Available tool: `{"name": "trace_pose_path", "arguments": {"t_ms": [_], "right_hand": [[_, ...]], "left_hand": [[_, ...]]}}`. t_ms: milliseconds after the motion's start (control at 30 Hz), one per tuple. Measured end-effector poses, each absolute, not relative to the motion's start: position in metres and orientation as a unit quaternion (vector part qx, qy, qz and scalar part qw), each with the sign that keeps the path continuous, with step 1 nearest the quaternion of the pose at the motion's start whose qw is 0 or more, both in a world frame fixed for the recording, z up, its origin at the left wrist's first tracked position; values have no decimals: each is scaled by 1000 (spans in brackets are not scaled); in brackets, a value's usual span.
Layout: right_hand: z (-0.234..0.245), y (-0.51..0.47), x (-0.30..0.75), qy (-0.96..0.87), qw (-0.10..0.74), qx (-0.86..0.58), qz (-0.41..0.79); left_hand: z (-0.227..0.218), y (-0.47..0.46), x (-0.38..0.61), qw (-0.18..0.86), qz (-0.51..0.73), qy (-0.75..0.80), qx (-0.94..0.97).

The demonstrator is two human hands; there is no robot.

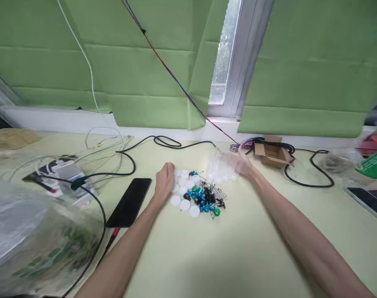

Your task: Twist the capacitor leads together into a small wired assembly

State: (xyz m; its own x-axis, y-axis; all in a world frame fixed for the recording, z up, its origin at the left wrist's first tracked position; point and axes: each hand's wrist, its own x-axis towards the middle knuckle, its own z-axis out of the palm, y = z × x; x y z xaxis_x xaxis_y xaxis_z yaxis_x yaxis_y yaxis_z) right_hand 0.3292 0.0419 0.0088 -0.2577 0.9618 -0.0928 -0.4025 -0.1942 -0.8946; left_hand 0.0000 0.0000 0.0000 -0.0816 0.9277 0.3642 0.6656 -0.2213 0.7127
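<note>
My left hand (165, 179) rests on its side on the pale table, fingers curled in. It is right beside a group of round white caps (185, 204); whether it holds anything is hidden. My right hand (241, 162) is at the far side, blurred by motion, by several clear plastic containers (221, 167). Its fingers reach behind or around them; I cannot tell whether they grip. Between the hands lies a loose pile of small blue metallic parts (207, 207), black parts (210, 192), green parts (217, 212) and thin silver pins (219, 191).
A black phone (129, 203) lies left of my left forearm. Black cable (130, 165) winds along the table's back and left. A large clear plastic bag (36, 240) fills the lower left. An open cardboard box (272, 154) stands back right; another phone (366, 200) lies far right.
</note>
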Motion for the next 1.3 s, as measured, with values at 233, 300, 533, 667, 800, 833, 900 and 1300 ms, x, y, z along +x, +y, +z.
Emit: {"name": "trace_pose_path", "arguments": {"t_ms": [233, 300, 533, 667, 800, 833, 900, 1300], "right_hand": [[3, 37, 329, -415, 504, -375, 658], [-2, 37, 332, -414, 534, -383, 630], [-23, 15, 355, -360, 621, -489, 495], [-34, -6, 356, -388, 637, -487, 455], [-39, -13, 345, -419, 644, -496, 404], [-39, -13, 343, -428, 644, -497, 394], [-38, -14, 340, -438, 646, -497, 381], [-36, -16, 338, -424, 661, -502, 364]], "left_hand": [[1, 3, -1, 134, 426, 602, 661], [-1, 5, -3, 125, 425, 601, 665], [-8, 8, -7, 114, 412, 610, 668], [-9, 8, -5, 114, 404, 610, 672], [-5, 4, -5, 110, 401, 615, 670], [-3, 3, -4, 107, 401, 615, 670], [3, -3, -1, 103, 401, 610, 676], [19, -93, 76, 18, 295, 411, 862]]}}
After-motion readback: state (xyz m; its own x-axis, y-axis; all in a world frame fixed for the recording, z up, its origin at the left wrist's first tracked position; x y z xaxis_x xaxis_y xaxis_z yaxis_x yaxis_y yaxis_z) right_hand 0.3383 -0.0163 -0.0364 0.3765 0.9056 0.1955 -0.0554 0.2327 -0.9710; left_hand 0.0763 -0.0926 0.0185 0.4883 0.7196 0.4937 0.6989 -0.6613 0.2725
